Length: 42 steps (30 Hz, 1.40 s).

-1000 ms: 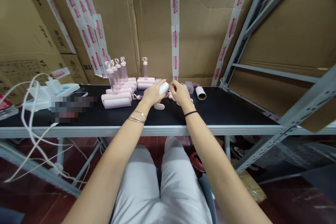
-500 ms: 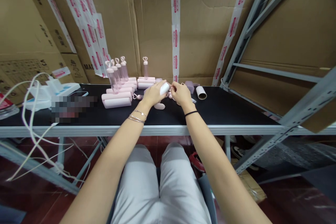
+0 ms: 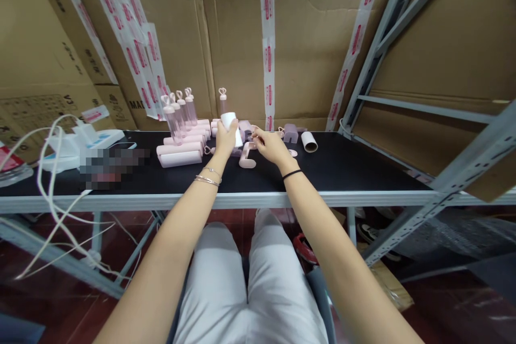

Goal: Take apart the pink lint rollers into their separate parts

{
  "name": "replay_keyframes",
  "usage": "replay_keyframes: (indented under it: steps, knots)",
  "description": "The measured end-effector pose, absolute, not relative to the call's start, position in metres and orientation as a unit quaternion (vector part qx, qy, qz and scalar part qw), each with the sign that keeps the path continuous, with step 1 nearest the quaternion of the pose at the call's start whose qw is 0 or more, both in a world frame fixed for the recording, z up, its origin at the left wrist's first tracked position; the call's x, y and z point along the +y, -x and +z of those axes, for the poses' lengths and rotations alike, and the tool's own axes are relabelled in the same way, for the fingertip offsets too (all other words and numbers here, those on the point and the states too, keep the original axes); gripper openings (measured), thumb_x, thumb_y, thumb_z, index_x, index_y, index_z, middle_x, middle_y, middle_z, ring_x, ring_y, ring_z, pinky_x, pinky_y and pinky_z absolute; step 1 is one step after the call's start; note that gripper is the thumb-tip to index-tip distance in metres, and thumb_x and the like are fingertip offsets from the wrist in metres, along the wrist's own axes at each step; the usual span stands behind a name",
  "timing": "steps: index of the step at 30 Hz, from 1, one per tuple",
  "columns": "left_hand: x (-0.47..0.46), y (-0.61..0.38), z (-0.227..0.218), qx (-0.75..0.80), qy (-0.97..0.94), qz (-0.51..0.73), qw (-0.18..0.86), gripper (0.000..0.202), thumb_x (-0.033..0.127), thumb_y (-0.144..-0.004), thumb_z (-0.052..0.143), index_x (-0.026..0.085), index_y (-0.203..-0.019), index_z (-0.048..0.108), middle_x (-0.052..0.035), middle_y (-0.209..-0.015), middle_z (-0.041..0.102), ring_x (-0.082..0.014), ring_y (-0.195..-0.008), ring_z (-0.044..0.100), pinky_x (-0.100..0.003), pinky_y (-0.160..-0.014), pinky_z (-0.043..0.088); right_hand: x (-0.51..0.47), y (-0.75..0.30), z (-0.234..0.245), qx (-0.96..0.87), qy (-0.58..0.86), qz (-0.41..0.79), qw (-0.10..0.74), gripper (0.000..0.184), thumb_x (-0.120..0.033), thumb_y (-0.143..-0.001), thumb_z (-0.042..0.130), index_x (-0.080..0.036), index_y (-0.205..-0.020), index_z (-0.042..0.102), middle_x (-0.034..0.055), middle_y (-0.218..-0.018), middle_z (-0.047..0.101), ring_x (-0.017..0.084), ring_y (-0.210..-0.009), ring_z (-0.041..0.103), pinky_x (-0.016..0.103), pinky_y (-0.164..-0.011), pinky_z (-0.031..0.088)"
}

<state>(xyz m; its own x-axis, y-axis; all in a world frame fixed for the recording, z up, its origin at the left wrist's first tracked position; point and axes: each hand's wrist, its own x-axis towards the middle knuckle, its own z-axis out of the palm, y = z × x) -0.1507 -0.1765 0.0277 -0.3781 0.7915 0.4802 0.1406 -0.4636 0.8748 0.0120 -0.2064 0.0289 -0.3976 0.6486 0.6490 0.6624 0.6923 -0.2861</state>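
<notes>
My left hand (image 3: 224, 140) is wrapped round a white roll (image 3: 237, 137), which it holds tilted above the black tabletop. Just to the right, my right hand (image 3: 271, 146) has its fingertips pinched together over small pink parts; whether anything is between them is too small to tell. Below and between the hands lies a pale pink curved piece (image 3: 246, 161) with a rounded end. A mauve block-shaped part (image 3: 290, 133) sits behind my right hand, and a mauve part (image 3: 244, 128) shows between the hands. Left of my left hand, several pink cases (image 3: 180, 155) with upright clear-pink heart-topped handles (image 3: 174, 122) stand in a row.
A hollow cardboard tube (image 3: 309, 142) lies at the right. White power strips and cables (image 3: 83, 137) occupy the left end, beside a blurred-out item (image 3: 113, 166). Tall cardboard (image 3: 234, 37) closes off the back, and a metal shelf post (image 3: 451, 172) rises at the right.
The white roll has moved left and tipped more upright in my left hand. My right hand has come apart from it, shifting slightly left and down, uncovering more of the pink curved piece.
</notes>
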Motion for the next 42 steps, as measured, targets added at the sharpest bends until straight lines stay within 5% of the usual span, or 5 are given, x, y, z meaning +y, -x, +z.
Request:
replay_keyframes:
  steps: [3,10,42]
  knots:
    - [-0.171,0.150,0.029,0.457,-0.434,0.716,0.299,0.034,0.046,-0.088,0.054,0.019,-0.107,0.043,0.0027,-0.071,0.057,-0.0128,-0.054,0.061,-0.025,-0.055,0.050,-0.206,-0.010,0.027,-0.863,0.370,-0.003,0.345,0.023,-0.018,-0.087,0.047,-0.018,-0.095,0.068,0.0053,-0.089,0.070,0.018,-0.078,0.060,0.027,-0.071,0.039]
    - [-0.173,0.141,0.030,0.397,-0.432,0.727,0.357,0.032,0.041,-0.089,0.055,0.021,-0.109,0.040,0.0059,-0.067,0.056,-0.0111,-0.052,0.061,-0.021,-0.053,0.049,-0.203,-0.010,0.025,-0.871,0.377,-0.014,0.316,0.026,-0.021,-0.092,0.045,-0.019,-0.103,0.069,0.0064,-0.098,0.071,0.020,-0.092,0.060,0.028,-0.075,0.040]
    - [-0.171,0.138,0.024,0.396,-0.430,0.729,0.355,0.030,0.041,-0.087,0.056,0.022,-0.100,0.037,0.0056,-0.067,0.053,-0.0115,-0.053,0.059,-0.023,-0.054,0.049,-0.206,-0.012,0.028,-0.871,0.376,-0.030,0.316,0.026,-0.018,-0.091,0.044,-0.019,-0.099,0.068,0.0067,-0.099,0.071,0.020,-0.090,0.061,0.028,-0.077,0.040]
